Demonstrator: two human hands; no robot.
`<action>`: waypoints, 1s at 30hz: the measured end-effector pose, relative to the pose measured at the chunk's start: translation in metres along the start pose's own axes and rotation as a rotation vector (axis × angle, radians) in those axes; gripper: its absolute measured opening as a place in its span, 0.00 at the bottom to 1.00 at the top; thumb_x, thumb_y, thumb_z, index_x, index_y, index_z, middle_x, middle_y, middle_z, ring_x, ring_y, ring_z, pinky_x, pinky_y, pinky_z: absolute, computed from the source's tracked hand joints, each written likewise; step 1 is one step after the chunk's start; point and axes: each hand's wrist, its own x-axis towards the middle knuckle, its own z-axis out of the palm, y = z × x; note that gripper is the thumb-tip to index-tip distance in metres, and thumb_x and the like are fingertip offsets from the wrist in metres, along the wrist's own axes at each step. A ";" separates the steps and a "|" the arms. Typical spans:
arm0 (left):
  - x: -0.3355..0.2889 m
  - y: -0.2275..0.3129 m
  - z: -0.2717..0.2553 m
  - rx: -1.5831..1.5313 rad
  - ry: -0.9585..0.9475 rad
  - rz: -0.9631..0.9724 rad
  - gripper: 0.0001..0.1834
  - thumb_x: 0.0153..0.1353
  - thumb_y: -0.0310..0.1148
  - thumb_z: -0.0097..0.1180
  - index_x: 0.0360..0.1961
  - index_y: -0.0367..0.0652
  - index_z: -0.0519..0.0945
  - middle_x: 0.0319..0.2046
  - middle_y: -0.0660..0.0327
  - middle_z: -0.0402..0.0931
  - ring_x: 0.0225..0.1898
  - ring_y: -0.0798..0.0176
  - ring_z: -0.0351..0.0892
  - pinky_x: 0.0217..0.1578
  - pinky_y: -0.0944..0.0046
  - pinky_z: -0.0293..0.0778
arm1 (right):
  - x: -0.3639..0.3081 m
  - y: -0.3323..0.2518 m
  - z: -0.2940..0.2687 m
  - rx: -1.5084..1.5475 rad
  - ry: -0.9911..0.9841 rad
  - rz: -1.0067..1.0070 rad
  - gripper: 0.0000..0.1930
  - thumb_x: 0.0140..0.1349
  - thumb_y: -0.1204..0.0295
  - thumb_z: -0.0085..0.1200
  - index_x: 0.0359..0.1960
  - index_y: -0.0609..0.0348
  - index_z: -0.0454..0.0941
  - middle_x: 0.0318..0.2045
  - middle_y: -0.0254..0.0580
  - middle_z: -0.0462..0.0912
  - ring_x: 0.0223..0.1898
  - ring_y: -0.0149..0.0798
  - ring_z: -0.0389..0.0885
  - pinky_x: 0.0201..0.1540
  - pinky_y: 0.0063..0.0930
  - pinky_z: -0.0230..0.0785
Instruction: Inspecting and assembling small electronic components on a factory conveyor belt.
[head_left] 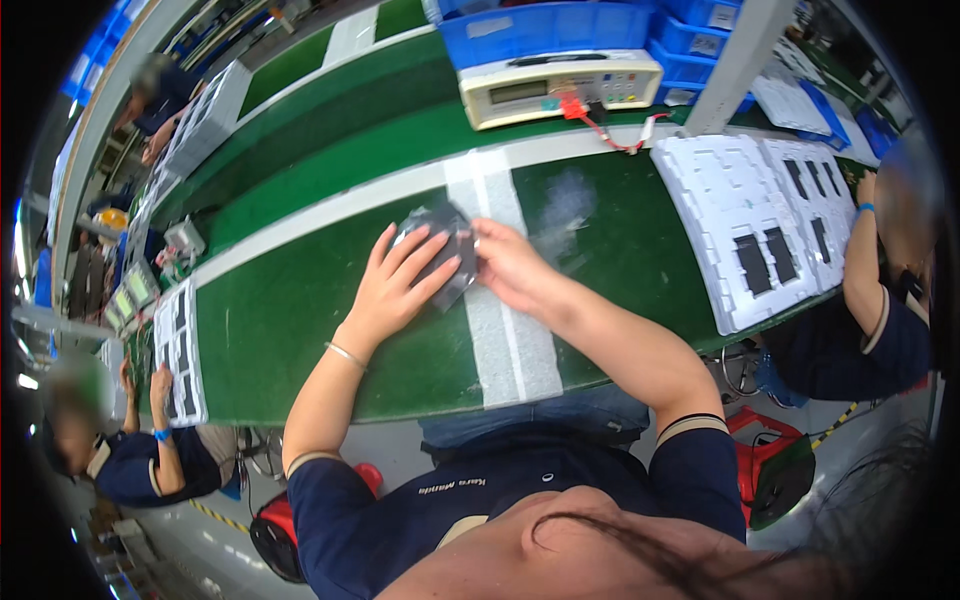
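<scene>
A dark grey, flat, glossy piece (436, 222) is in front of me, over the green table and beside a white strip. Its exact kind is hard to make out, as fingers cover much of it. My left hand (402, 275) lies across its top with the fingers stretched out and spread. At its right edge, my right hand (507, 262) is closed, thumb and fingers pinching the piece. The underside of the piece is hidden.
A bench meter (560, 88) with red leads stands at the back, before blue bins (545, 35). White trays (700, 200) holding black flat pieces lie to the right, beside a metal post (740, 70). Another white tray (190, 390) is at left. Co-workers sit on both sides.
</scene>
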 end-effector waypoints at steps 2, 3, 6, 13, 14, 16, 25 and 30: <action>-0.004 -0.006 0.003 0.123 0.057 0.035 0.18 0.48 0.33 0.51 0.44 0.48 0.76 0.49 0.59 0.71 0.51 0.55 0.69 0.55 0.47 0.59 | 0.004 0.001 -0.001 -0.047 -0.038 0.053 0.06 0.60 0.71 0.46 0.38 0.54 0.73 0.30 0.31 0.77 0.31 0.26 0.75 0.33 0.22 0.69; -0.001 -0.002 0.001 0.111 0.127 0.019 0.16 0.48 0.29 0.49 0.41 0.47 0.78 0.45 0.59 0.74 0.48 0.55 0.72 0.52 0.49 0.64 | 0.005 0.001 -0.005 -0.091 -0.077 0.090 0.07 0.60 0.71 0.46 0.39 0.55 0.74 0.31 0.32 0.78 0.32 0.26 0.76 0.34 0.22 0.69; -0.005 -0.003 0.000 0.088 0.157 0.050 0.16 0.47 0.29 0.49 0.40 0.46 0.78 0.44 0.59 0.75 0.46 0.55 0.73 0.48 0.52 0.68 | -0.001 0.000 -0.001 -0.141 -0.056 0.139 0.07 0.60 0.69 0.47 0.37 0.54 0.75 0.29 0.28 0.78 0.30 0.25 0.75 0.33 0.22 0.67; 0.036 0.017 -0.005 0.114 0.101 0.122 0.16 0.46 0.29 0.49 0.40 0.46 0.78 0.43 0.60 0.74 0.44 0.56 0.73 0.46 0.55 0.69 | -0.045 -0.033 -0.005 0.028 0.113 0.109 0.15 0.63 0.57 0.44 0.39 0.54 0.73 0.30 0.32 0.77 0.31 0.27 0.74 0.33 0.25 0.67; 0.046 0.019 -0.005 0.116 0.094 0.149 0.17 0.46 0.29 0.49 0.40 0.46 0.78 0.44 0.60 0.74 0.44 0.56 0.73 0.46 0.55 0.69 | -0.051 -0.039 -0.009 0.042 0.097 0.056 0.16 0.63 0.55 0.43 0.40 0.55 0.73 0.31 0.32 0.77 0.31 0.27 0.74 0.33 0.24 0.67; 0.069 0.025 -0.004 0.092 0.104 0.171 0.17 0.46 0.29 0.50 0.40 0.46 0.78 0.44 0.60 0.74 0.44 0.56 0.72 0.46 0.56 0.69 | -0.063 -0.051 -0.016 0.046 0.079 -0.087 0.15 0.63 0.59 0.45 0.42 0.57 0.72 0.32 0.33 0.77 0.31 0.27 0.73 0.31 0.23 0.66; 0.207 -0.002 -0.041 -0.094 0.128 0.182 0.31 0.36 0.17 0.55 0.47 0.49 0.72 0.53 0.53 0.64 0.54 0.46 0.63 0.53 0.52 0.62 | -0.154 -0.108 -0.079 -0.182 0.226 -0.409 0.11 0.59 0.72 0.49 0.43 0.59 0.71 0.33 0.30 0.76 0.30 0.22 0.71 0.27 0.16 0.61; 0.361 -0.034 0.018 -0.382 0.157 -0.023 0.19 0.50 0.27 0.55 0.46 0.42 0.72 0.43 0.54 0.73 0.37 0.53 0.76 0.40 0.59 0.72 | -0.198 -0.177 -0.121 -0.218 0.488 -0.583 0.08 0.59 0.72 0.50 0.39 0.58 0.72 0.31 0.29 0.76 0.28 0.20 0.70 0.25 0.13 0.59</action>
